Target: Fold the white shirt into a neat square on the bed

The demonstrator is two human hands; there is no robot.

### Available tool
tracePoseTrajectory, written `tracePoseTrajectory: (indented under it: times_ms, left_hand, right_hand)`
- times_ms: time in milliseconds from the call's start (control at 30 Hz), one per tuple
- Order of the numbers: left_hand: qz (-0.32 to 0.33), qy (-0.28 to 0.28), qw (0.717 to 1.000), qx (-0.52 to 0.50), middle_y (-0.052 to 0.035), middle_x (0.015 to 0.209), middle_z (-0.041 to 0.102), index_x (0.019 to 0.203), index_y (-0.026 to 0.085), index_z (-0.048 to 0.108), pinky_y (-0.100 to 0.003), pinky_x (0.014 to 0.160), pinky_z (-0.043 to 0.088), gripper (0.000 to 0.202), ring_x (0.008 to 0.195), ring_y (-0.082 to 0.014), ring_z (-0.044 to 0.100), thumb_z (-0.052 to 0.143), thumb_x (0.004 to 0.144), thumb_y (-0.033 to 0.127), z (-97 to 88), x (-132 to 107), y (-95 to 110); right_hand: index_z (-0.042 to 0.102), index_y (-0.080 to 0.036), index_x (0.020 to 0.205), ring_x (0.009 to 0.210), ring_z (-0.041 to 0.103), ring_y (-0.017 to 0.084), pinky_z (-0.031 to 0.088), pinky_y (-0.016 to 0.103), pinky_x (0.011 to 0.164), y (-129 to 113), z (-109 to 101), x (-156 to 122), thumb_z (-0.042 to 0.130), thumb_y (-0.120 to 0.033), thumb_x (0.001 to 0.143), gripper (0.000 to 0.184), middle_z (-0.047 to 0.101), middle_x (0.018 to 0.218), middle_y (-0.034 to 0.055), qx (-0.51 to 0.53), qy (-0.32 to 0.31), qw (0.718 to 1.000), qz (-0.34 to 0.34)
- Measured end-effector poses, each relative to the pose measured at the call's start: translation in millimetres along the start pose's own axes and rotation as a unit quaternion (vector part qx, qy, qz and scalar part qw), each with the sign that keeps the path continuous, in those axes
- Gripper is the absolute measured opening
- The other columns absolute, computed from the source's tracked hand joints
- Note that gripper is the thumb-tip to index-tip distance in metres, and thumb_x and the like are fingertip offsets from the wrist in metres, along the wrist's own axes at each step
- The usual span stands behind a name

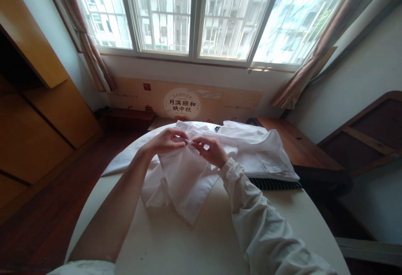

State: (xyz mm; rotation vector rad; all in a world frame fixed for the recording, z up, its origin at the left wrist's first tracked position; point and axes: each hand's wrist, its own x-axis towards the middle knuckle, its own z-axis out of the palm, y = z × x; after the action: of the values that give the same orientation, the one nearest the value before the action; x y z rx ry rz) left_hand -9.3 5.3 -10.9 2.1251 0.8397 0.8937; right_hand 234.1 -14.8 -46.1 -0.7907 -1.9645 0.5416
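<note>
A white shirt [185,174] lies crumpled on a round cream table [176,241]. Both my hands meet over its upper part. My left hand [166,141] pinches a fold of the fabric between thumb and fingers. My right hand [212,150], coming out of a pale sleeve, pinches the same edge right beside it. The fingertips of the two hands almost touch. A flap of the shirt hangs toward me below the hands.
More white cloth [264,153] is heaped at the table's far right over a dark striped item [274,183]. A wooden side table [295,141] stands beyond, wooden cabinets [40,111] at left, a dark chair [370,141] at right, windows behind.
</note>
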Motion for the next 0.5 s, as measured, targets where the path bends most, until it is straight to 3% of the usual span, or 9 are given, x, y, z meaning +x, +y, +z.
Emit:
tracePoseTrajectory:
  times_ms: [200,500]
  left_hand:
    - [0.012,0.007,0.999,-0.038,-0.0076,0.105,0.077,0.104,0.018,0.079,-0.032,0.093,0.057,0.027,0.104,-0.024,0.073,0.08,0.087,0.04,1.4,1.3,0.0]
    - [-0.012,-0.025,0.998,-0.055,-0.0082,0.104,0.08,0.104,0.017,0.081,-0.032,0.092,0.057,0.03,0.101,-0.0245,0.074,0.075,0.092,0.044,3.1,0.9,0.8]
  right_hand:
    - [0.079,-0.025,0.104,0.066,0.072,0.019,0.057,0.03,0.065,2.0,1.3,-2.0,0.069,-0.053,0.101,0.03,0.079,0.081,0.0023,-0.016,0.022,0.999,0.024]
    - [0.08,-0.027,0.107,0.065,0.071,0.018,0.053,0.03,0.07,-5.1,2.1,-5.8,0.068,-0.037,0.102,0.016,0.082,0.087,0.003,-0.145,0.035,0.988,-0.04]
